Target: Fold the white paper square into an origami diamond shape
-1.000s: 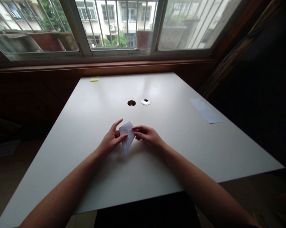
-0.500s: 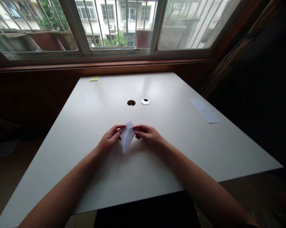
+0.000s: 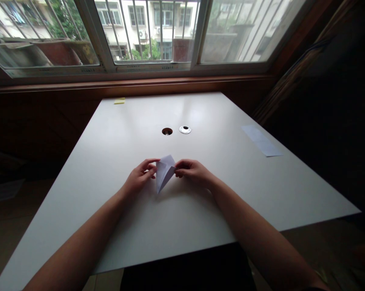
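Observation:
Between my two hands is a folded sheet of white paper [image 3: 165,171], kite-shaped, its long narrow point toward me and a shorter tip away. A crease runs along its length, and its right side is lifted, with a shaded fold below. My left hand [image 3: 142,171] grips the paper's left edge, index finger stretched along the top corner and thumb below. Thumb and fingers of my right hand [image 3: 193,170] pinch the right corner. Both hands are just above the white table [image 3: 133,230].
Beyond the paper are a round hole [image 3: 167,131] in the tabletop and a loose silver ring-shaped cover [image 3: 185,129]. A white paper strip [image 3: 262,140] lies near the right edge. Yellow sticky notes [image 3: 119,100] sit at the far left corner. A barred window [image 3: 152,32] is behind the table.
My right hand has moved slightly right with its corner of the paper, and the fold has spread wider. Its fingers are now closed more tightly. My left hand has stayed almost still.

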A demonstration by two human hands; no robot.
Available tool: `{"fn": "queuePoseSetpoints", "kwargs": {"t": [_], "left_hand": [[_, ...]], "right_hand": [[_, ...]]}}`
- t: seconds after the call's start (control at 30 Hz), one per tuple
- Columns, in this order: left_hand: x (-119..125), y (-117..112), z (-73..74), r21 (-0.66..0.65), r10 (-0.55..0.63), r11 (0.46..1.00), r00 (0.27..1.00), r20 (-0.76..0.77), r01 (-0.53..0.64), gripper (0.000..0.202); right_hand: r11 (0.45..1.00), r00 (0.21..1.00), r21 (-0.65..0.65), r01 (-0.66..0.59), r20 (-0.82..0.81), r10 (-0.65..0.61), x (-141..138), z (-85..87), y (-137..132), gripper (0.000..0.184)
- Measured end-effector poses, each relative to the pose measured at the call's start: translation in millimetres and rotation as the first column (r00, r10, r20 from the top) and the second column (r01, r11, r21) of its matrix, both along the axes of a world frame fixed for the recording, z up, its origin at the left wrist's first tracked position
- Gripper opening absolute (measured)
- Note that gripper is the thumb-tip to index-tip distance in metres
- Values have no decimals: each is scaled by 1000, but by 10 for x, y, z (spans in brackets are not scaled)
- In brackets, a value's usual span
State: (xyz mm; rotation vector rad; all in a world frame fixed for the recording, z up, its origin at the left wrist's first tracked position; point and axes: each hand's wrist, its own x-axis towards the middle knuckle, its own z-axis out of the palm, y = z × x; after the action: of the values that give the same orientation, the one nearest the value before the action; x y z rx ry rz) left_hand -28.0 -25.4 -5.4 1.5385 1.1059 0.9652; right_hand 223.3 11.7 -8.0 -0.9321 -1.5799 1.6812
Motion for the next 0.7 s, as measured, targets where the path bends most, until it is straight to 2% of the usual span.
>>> {"fn": "queuePoseSetpoints", "kwargs": {"t": [0.2, 0.3, 0.43, 0.6, 0.7], "left_hand": [[1, -10, -2, 98, 58, 994, 989, -134, -45, 33], [4, -13, -3, 108, 86, 992, 984, -154, -70, 40], [10, -20, -4, 38, 83, 996, 994, -75, -80, 53], [59, -59, 54, -146, -60, 987, 996, 65, 69, 36], [85, -87, 101, -227, -80, 969, 994, 80, 96, 34]], "right_hand": [[999, 999, 37, -2, 53, 0, 24, -11, 22, 25], [998, 999, 58, 25, 39, -28, 17, -16, 29, 25], [992, 991, 37, 121, -59, -119, 0, -30, 38, 26], [978, 967, 21, 210, -149, -205, -13, -59, 24, 26], [974, 960, 32, 223, -178, -214, -19, -64, 6, 28]]}}
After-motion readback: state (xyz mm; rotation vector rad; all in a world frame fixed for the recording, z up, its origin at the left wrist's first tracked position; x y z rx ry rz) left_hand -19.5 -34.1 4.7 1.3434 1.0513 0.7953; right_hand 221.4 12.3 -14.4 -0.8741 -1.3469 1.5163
